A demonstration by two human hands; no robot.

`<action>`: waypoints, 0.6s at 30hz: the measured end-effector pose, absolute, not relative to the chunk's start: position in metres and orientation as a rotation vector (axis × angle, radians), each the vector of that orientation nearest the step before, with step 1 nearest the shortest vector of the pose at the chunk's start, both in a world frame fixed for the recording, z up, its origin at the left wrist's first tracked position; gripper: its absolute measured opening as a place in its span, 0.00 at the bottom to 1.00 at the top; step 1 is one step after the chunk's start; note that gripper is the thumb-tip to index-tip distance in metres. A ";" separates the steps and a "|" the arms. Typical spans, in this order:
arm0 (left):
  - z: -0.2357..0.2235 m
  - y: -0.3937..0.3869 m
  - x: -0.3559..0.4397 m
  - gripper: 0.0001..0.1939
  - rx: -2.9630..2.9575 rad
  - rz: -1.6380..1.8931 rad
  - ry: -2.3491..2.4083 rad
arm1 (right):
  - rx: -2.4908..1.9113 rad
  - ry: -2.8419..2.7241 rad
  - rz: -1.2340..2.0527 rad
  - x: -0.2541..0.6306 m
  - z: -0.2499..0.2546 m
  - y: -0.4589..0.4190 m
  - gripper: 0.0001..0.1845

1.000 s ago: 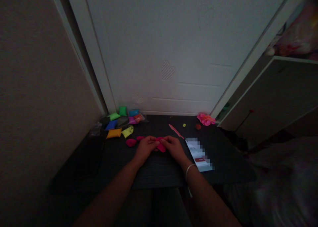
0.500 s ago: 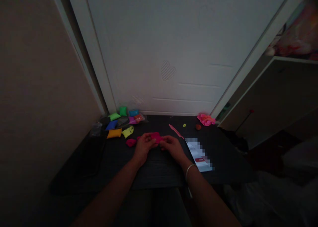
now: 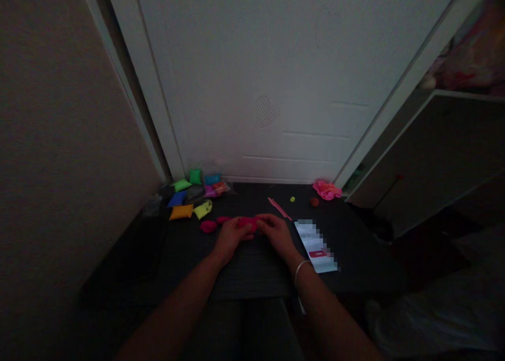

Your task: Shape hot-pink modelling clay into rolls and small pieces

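Note:
Between both hands, just above the dark table, is a magenta piece of modelling clay (image 3: 248,223). My left hand (image 3: 229,239) pinches its left end, thumb in front, and my right hand (image 3: 276,233) grips the right end with closed fingertips. Fingers cover parts of the piece, so its full shape is hidden. To the left of my left hand lies a rounded magenta clay lump (image 3: 208,226) on the table. A second magenta lump (image 3: 222,220) sits beside it, partly behind that hand.
Several coloured clay packets, among them an orange packet (image 3: 181,212), lie at the back left. Farther right are a pink tool (image 3: 279,208), a tiny yellow bit (image 3: 292,199), a brown lump (image 3: 314,202), a pink ruffled item (image 3: 328,190) and a printed sheet (image 3: 311,240). A white door (image 3: 221,87) stands behind.
The clay between my hands has turned and now sits slightly lower and more stretched sideways. My left fingers have shifted on it, and more of the second lump shows.

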State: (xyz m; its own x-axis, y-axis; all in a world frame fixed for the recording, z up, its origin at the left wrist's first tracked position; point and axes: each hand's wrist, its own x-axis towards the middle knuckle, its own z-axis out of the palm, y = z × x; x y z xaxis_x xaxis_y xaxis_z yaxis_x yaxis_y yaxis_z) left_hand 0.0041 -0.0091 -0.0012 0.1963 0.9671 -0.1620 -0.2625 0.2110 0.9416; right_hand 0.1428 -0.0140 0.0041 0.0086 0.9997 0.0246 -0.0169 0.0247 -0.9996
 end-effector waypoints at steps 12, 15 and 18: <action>0.000 -0.008 0.004 0.13 0.864 1.191 0.991 | -0.996 -1.186 1.347 0.140 0.004 -0.017 0.22; 0.000 -0.009 0.005 0.14 0.873 1.217 0.995 | -0.975 -1.219 1.351 0.140 0.002 -0.017 0.23; 0.001 -0.011 0.006 0.14 0.907 1.192 0.936 | -1.015 -1.222 1.293 0.141 0.001 -0.016 0.21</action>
